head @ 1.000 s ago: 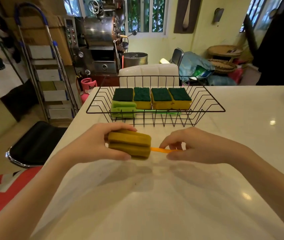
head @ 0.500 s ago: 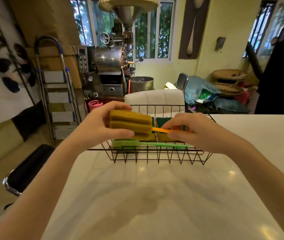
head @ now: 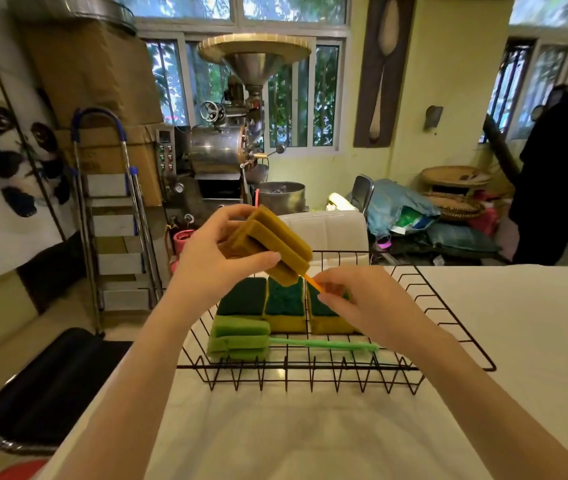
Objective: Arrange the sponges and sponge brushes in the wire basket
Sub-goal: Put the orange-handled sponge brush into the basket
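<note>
White counter (head: 518, 341) carried the wire basket (head: 448, 327), sponges (head: 284, 299) and green brush (head: 241, 341) inside. Your left hand (head: 213, 268) gripped the brown brush (head: 272, 247), now tilted higher above the basket than before; your right hand (head: 362, 306) pinched its orange handle (head: 312, 282).

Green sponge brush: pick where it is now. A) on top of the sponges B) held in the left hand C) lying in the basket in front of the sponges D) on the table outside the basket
C: the green sponge brush lies along the near side of the wire basket, in front of the row of sponges.
</note>
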Tool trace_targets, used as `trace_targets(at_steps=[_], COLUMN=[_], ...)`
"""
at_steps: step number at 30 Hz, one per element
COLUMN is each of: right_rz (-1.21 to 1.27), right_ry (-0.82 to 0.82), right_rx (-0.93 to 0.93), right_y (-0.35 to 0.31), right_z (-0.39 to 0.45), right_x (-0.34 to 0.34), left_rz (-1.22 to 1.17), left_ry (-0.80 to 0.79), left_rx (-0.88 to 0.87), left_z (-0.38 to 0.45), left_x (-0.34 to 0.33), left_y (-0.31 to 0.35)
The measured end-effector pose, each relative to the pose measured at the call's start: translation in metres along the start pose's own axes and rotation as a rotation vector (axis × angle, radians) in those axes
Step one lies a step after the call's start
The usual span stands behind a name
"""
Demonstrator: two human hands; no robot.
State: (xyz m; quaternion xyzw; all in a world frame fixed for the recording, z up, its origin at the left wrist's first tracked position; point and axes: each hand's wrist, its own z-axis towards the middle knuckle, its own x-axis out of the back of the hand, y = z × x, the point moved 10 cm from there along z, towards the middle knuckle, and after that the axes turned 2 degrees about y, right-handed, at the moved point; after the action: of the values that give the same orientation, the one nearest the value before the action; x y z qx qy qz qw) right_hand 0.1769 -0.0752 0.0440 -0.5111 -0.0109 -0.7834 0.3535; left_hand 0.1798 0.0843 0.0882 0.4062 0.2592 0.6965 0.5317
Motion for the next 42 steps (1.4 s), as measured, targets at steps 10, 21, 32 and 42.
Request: trace_targets(at_steps=[10, 21, 32, 42], right_rz=[0.908, 1.104, 0.259, -0.046], right_ry=[0.275, 0.334, -0.272, -0.588], right_rx=[-0.321, -0.379, -0.163, -0.303], right_y=[0.057, 0.037, 0.028, 0.085], right_z=[-0.004, -0.01, -0.028, -0.039], right_x=[0.015, 0.025, 0.04, -0.019], left_rz=[0.041, -0.004, 0.457, 0.579], left_ry=[-0.281, -0.473, -0.785, -0.983], left_rx=[0.129, 0.145, 0.233, 0.209], left_z=[-0.006, -0.018, -0.029, -0.049], left_x=[-0.055, -0.08, -0.055, -0.085], left_y=[-0.033, -0.033, -0.076, -0.086])
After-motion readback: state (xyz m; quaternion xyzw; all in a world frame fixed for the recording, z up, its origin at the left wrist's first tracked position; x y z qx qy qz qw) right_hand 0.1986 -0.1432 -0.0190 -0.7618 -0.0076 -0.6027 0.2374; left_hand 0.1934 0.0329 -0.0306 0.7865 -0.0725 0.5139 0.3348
